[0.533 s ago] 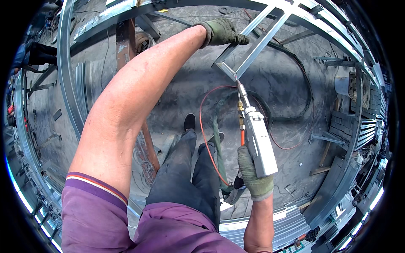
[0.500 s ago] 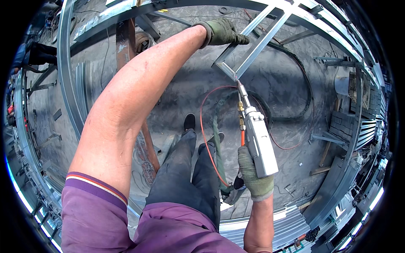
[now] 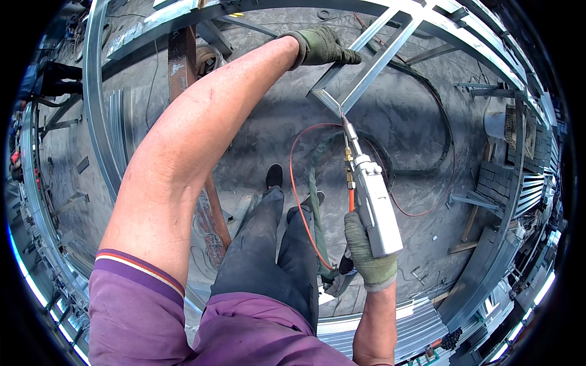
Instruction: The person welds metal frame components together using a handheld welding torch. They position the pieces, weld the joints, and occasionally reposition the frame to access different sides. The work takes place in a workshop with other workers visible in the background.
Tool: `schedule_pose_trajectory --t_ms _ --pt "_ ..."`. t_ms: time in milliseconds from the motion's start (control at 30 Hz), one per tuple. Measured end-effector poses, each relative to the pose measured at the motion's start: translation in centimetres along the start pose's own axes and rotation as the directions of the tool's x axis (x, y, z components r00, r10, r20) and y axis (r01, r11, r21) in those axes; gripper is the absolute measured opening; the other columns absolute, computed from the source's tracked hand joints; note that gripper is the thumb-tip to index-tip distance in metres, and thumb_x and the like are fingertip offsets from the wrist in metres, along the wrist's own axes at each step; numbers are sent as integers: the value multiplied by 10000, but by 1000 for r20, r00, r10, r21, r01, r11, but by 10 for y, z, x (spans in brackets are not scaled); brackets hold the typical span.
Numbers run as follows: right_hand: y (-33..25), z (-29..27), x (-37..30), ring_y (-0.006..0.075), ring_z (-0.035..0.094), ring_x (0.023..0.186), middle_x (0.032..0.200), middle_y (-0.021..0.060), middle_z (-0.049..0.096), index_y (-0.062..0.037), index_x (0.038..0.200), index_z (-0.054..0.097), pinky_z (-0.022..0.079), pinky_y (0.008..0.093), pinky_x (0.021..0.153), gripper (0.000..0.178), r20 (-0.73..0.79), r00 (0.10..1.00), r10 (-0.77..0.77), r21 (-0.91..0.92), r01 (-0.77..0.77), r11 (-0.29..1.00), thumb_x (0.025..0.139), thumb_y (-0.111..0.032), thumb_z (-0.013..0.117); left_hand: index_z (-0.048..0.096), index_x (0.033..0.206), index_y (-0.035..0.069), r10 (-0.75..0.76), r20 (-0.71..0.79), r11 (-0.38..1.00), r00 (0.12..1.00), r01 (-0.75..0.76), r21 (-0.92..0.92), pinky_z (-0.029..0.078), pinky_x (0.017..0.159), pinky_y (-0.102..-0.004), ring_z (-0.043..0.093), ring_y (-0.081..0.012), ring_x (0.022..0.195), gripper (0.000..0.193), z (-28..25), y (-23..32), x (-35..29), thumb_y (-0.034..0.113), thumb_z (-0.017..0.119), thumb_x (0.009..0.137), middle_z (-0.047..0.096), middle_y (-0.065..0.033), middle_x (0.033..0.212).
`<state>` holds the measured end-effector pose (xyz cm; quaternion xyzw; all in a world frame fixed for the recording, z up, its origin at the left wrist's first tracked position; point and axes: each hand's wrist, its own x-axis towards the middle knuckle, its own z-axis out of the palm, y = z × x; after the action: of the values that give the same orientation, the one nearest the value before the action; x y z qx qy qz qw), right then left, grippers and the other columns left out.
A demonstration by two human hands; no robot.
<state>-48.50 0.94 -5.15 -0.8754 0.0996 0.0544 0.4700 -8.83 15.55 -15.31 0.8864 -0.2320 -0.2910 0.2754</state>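
Observation:
My right hand (image 3: 371, 256), in a green work glove, is wrapped round the handle of a silver handheld welding gun (image 3: 376, 204). Brass fittings and an orange hose run along its left side. The gun's narrow tip touches, or all but touches, the near corner of a galvanized square-tube frame (image 3: 375, 67). Farther off, my left hand (image 3: 320, 47), also gloved, is closed over the left tube of that frame, one finger lying across it. The underside of its grip is hidden.
A thick dark-green sleeved cable (image 3: 421, 172) and a thin red hose (image 3: 292, 165) loop over the concrete floor. A rusty brown beam (image 3: 181, 67) stands left of my legs. Metal profiles (image 3: 415, 323) are stacked at the near right. Another person's dark-clothed legs (image 3: 61, 79) show at far left.

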Motion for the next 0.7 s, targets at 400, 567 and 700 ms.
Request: schedule_pose_trajectory --t_ms 400,567,700 --pt "-1 -4 3 86 644 774 916 3 704 -9 1210 739 537 279 659 241 18 1000 11 45 -12 999 992 -74 817 864 1010 89 32 -3 999 999 -32 10 559 976 -459 742 -310 1066 738 -2 -2 0 806 784 853 806 -155 1052" --pt "-3 -5 3 87 645 772 909 4 703 -8 1207 739 538 279 658 244 26 999 39 44 -40 998 986 -69 822 860 1029 92 24 21 999 1000 -25 46 556 980 -452 739 -309 1063 761 -5 1 -1 826 765 851 803 -151 1061" --pt "-3 -3 3 88 645 765 908 7 703 -7 1208 737 539 281 652 247 0 1000 0 45 0 999 985 -69 823 861 1021 90 13 32 999 999 -15 43 554 974 -448 738 -307 1050 751 -4 0 1 817 767 856 802 -144 1053"
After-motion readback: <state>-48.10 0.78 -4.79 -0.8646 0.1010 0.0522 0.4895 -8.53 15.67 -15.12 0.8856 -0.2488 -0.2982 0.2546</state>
